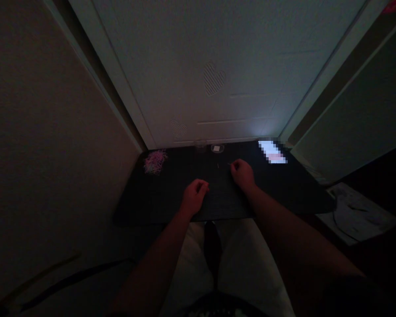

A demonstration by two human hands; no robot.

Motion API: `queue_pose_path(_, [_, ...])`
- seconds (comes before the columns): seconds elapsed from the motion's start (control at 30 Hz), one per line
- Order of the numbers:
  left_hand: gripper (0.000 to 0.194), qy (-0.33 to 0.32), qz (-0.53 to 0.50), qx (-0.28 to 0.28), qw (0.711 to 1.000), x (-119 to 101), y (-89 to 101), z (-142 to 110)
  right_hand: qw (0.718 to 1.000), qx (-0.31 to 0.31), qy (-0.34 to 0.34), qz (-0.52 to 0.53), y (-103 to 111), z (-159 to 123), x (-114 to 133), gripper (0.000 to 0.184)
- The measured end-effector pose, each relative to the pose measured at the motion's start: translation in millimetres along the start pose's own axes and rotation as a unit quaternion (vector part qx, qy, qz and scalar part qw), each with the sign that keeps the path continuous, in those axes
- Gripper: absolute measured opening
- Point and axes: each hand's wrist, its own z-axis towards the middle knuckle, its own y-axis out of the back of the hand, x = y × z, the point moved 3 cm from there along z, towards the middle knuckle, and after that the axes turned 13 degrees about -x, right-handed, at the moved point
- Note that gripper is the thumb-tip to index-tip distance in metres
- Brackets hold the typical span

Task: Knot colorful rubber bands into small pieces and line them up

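My left hand [194, 196] is over the front middle of the dark table [165, 193], its fingers curled together. Whatever may be in them is too small and dim to make out. Farther forward and to the right, my right hand [243, 174] is closed in a pinch. A tiny thin pale sliver [229, 164] sticks out at its fingertips, its kind unclear. Just left of that hand lies another thin pale sliver [218, 166] on the tabletop. Behind it stand a small clear dish [222, 149] with a white square in it and a faint clear container [200, 146].
A clump of pink and purple shreds [155, 162] lies at the table's back left. At the back right a bright, pixelated screen [272, 152] lights the dim scene. A pale panel with heart shapes [214, 79] rises behind the table. Pale sheets [356, 211] lie lower right.
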Motion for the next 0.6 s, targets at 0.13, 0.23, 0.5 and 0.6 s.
queue_pose_path(0.13, [0.024, -0.006, 0.016, 0.007, 1.0, -0.7, -1.1, -0.1, 0.998, 0.02, 0.016, -0.061, -5.9, 8.1, -2.8, 0.018])
queue_pose_path(0.23, [0.023, -0.007, 0.018, 0.01, 1.0, -0.8, -1.8, -0.3, 0.996, 0.016, 0.034, -0.078, -7.4, 5.6, -0.3, 0.019])
queue_pose_path(0.5, [0.022, -0.01, 0.028, 0.009, 1.0, 0.0, -2.5, -1.9, 1.0, -0.016, -0.018, 0.0, -1.0, 4.9, -8.1, 0.023])
queue_pose_path(0.6, [0.021, -0.012, 0.041, 0.009, 0.999, -1.8, -2.9, -2.9, 0.997, -0.041, -0.058, 0.041, 1.5, 5.7, -14.1, 0.029])
